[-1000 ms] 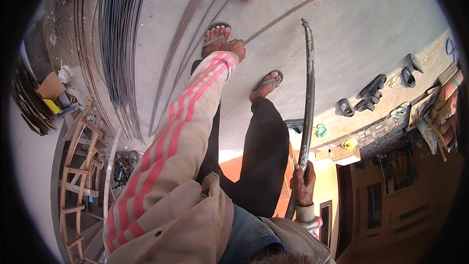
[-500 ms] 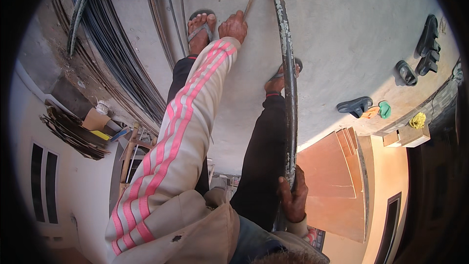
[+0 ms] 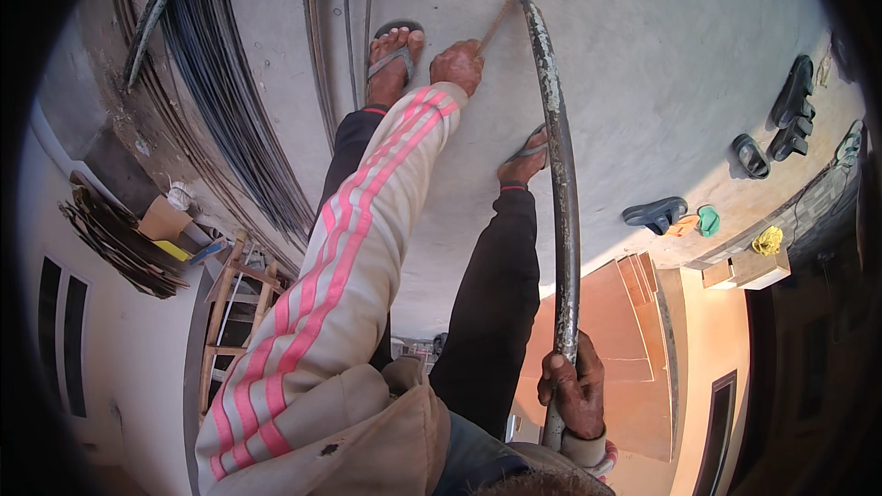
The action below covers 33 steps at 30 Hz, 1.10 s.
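1. While left hand [image 3: 457, 66] holds a thin rod [image 3: 503, 19] in curled fingers, rod slants away rightward.
2. Right hand [image 3: 579, 388] grips long bar [image 3: 564, 186]; far tip overlaps rod, nearer left hand; contact unclear.

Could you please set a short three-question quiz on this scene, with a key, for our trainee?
1. Which hand holds the thick, worn pole?
2. True or false: the thin rod is held in the left hand.
3. Fill in: the left sleeve is pale, striped in ___.

Key: 1. The right hand. 2. True. 3. Pink.
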Tool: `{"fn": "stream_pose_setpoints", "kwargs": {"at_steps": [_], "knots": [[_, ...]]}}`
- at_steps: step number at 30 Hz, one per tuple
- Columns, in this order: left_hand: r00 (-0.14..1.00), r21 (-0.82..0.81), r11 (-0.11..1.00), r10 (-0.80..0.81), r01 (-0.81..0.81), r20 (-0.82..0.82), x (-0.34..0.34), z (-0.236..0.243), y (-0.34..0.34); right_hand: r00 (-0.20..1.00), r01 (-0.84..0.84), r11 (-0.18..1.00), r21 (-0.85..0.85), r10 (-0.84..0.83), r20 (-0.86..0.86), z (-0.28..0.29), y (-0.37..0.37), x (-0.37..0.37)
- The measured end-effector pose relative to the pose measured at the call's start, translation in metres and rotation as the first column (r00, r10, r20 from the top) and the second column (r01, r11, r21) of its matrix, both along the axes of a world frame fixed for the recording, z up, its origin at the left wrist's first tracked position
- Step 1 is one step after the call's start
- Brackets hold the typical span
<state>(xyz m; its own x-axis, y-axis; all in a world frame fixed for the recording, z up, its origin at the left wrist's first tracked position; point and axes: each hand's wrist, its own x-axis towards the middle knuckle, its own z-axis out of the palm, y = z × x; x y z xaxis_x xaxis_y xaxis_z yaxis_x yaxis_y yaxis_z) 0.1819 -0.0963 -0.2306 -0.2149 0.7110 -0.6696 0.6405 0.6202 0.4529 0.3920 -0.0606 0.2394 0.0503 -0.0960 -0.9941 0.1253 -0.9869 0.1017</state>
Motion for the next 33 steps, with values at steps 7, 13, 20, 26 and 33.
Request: {"fn": "stream_pose_setpoints", "kwargs": {"at_steps": [7, 13, 20, 26, 33], "knots": [[0.999, 0.008, 0.999, -0.038, 0.038, 0.024, -0.009, -0.013, -0.003, 0.952, -0.305, 0.951, -0.059, 0.306, 0.011, 0.014, 0.059, -0.003], [0.999, -0.018, 1.000, -0.020, 0.021, 0.036, -0.009, -0.018, -0.001, 0.958, -0.283, 0.959, 0.005, 0.283, 0.040, 0.009, 0.039, -0.029], [0.999, -0.080, 0.996, -0.041, 0.043, 0.025, -0.010, -0.019, 0.002, 0.985, -0.154, 0.988, 0.027, 0.152, 0.078, 0.004, 0.009, -0.064], [0.999, -0.071, 0.996, -0.046, 0.046, 0.007, -0.006, -0.020, 0.002, 0.981, -0.171, 0.985, 0.009, 0.170, 0.095, 0.012, 0.036, -0.058], [0.996, -0.044, 0.997, -0.070, 0.067, -0.051, 0.001, -0.019, 0.000, 0.989, -0.115, 0.993, -0.033, 0.117, 0.087, 0.016, 0.045, -0.063]]}}
